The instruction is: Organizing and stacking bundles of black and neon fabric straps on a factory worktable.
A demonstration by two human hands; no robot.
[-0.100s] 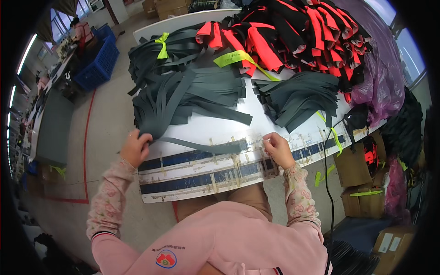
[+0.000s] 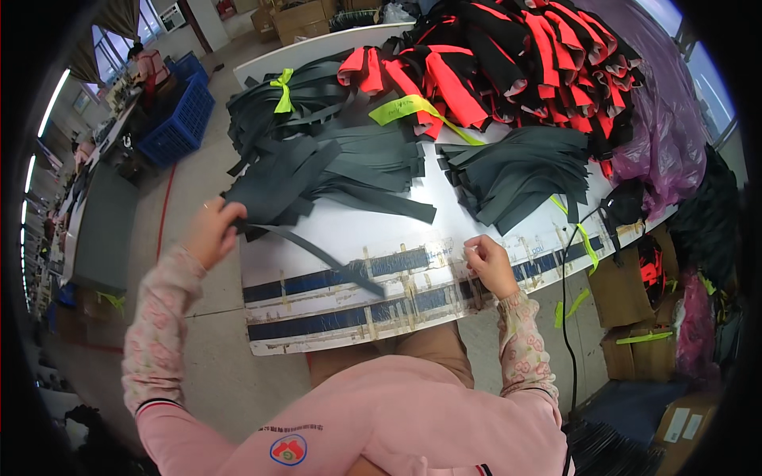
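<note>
At the table's left edge my left hand (image 2: 214,232) is closed on the end of a dark grey fabric strip (image 2: 321,255). That strip trails to the right across the white table (image 2: 341,234), its free end lying over the dark blue bands near the front. Just beyond the hand spreads a loose pile of similar strips (image 2: 369,163). My right hand (image 2: 490,266) hovers over the table's front part with thumb and fingers pinched together. Whatever it may hold is too small to see. Another bunch of grey strips (image 2: 520,166) lies beyond it.
A tall heap of black and neon-orange pieces (image 2: 484,67) fills the back, beside purple plastic sheeting (image 2: 663,119). A yellow-green tie (image 2: 282,90) binds strips at back left. A black cord (image 2: 564,317) hangs down the right side, near cardboard boxes (image 2: 623,293). A blue crate (image 2: 175,119) stands left.
My left hand has moved left and away from me, drawing the strip along; its free end has swung nearer the front edge. My right hand has shifted slightly right and nearer me.
</note>
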